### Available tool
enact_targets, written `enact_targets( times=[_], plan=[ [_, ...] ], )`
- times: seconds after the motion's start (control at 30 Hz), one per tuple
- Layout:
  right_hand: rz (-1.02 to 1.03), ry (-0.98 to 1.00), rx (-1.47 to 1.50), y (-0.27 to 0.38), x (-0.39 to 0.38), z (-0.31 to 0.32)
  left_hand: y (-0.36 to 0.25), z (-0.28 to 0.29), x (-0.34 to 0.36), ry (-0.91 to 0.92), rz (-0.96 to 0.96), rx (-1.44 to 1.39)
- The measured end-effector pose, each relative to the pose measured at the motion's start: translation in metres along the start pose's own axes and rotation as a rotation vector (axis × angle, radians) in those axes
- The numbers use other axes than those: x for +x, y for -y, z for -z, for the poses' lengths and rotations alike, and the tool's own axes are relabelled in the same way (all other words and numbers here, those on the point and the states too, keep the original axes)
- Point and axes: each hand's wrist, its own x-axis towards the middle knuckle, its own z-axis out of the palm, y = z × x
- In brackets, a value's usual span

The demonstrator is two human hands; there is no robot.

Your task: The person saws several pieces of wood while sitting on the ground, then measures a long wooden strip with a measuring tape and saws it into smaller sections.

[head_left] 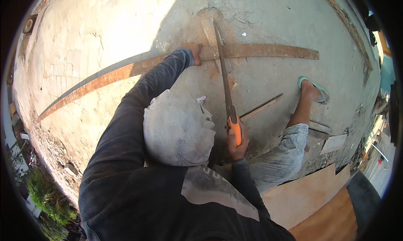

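On the bare concrete floor [273,14] lies a long thin wooden strip [126,73], running from far left to upper right. Across it, near its middle, rests the blade of a handsaw [224,79]. The right hand [237,142] has its grip shut tight around the saw's orange handle, fingers fully wrapped. The left hand [194,51] presses down on the strip just beside the blade, fingers curled over its edge. A foot in a teal sandal [312,90] stands to the right, with plywood sheets [310,199] nearer the body.
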Motion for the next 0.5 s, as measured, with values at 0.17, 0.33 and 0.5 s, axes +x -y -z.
enact_targets(
  times=[0.17, 0.33, 0.5],
  plan=[
    [0.206, -0.036, -0.2, 0.002, 0.015, -0.039, 0.008, 0.006, 0.019, 0.017, -0.073, -0.02],
    [0.077, 0.012, -0.107, 0.025, -0.015, 0.006, 0.004, 0.009, 0.006, 0.002, -0.022, 0.016],
    [0.204, -0.048, -0.135, 0.03, 0.079, -0.038, -0.004, 0.012, 0.001, -0.005, -0.002, 0.043]
  ],
)
